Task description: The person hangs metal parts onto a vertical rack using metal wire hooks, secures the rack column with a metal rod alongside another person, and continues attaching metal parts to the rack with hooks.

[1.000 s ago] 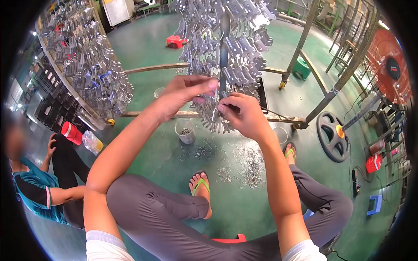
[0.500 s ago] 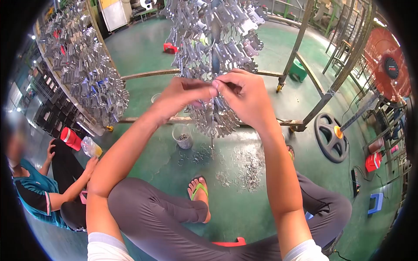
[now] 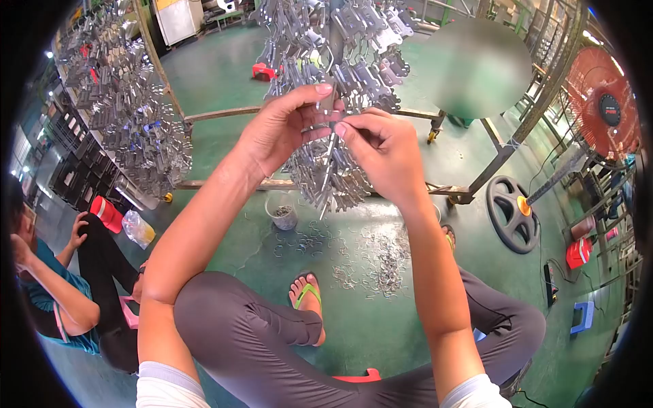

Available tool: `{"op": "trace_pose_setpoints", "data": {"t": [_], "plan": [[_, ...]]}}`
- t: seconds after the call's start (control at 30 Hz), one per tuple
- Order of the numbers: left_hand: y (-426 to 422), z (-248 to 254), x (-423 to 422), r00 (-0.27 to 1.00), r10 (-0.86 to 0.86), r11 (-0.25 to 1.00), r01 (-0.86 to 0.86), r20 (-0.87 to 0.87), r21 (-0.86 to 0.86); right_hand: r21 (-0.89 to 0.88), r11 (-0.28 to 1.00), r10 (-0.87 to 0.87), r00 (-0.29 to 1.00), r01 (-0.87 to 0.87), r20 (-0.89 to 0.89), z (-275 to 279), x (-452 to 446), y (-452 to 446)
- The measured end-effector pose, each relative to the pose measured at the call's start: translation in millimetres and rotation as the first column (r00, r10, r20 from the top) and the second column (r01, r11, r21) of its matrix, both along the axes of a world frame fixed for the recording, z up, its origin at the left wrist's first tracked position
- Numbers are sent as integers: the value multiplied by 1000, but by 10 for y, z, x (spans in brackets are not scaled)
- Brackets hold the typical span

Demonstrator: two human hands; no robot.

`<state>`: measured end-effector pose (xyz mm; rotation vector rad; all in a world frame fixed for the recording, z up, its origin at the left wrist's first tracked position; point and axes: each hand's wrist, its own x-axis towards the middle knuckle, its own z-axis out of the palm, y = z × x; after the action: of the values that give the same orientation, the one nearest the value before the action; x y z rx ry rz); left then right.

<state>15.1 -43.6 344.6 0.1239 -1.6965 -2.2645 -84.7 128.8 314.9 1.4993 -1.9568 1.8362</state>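
A dense cluster of silvery metal brackets hangs in front of me around a thin upright metal rod. My left hand is at the rod, its fingers curled around it and its thumb raised apart, pointing to the right. My right hand pinches thumb and forefinger together beside the rod, just right of the left fingertips. Whatever is in that pinch is too small to make out. Below on the floor lie many small curved metal hooks, next to a clear tub with small metal pieces in it.
Another rack of hanging brackets stands at left. A person in a teal shirt sits below it, near a red container. At right are a red fan on a round base and metal frame bars.
My left hand has opened its thumb upward and turned, its fingers now around the rod. The rod's lower end has tilted left. The seated person has raised a hand towards the head.
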Motion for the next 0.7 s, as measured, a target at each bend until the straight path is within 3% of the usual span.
{"op": "trace_pose_setpoints", "data": {"t": [0.17, 0.27, 0.4, 0.5, 0.53, 0.57, 0.63, 0.7], "plan": [[150, -64, 22, 998, 55, 996, -55, 5, 72, -66, 998, 20, 991, -11, 129, -40, -18, 44], [94, -297, 25, 996, -41, 993, 49, 78, -105, 16, 999, 48, 992, -50, 119, 65, -24, 164], [147, -403, 74, 970, -150, 960, 189, 191, -208, 107, 987, 108, 988, -119, 108, 194, -19, 269], [79, -513, 35, 959, -187, 892, 256, 213, -372, 306, 950, 108, 986, -64, -129, 292, -19, 353], [118, -516, 51, 964, -161, 910, 229, 214, -346, 343, 939, 75, 956, 28, -283, 315, -27, 373], [111, -570, 39, 966, -112, 907, 195, 233, -374, 370, 925, 39, 951, 82, -307, 332, -1, 421], [38, -705, -3, 963, -9, 892, 130, 270, -433, 562, 804, 15, 938, 194, -345, 382, 48, 538], [-30, -697, 4, 959, 15, 874, 124, 282, -469, 782, 568, -54, 959, 257, -277, 121, -2, 556]]}}
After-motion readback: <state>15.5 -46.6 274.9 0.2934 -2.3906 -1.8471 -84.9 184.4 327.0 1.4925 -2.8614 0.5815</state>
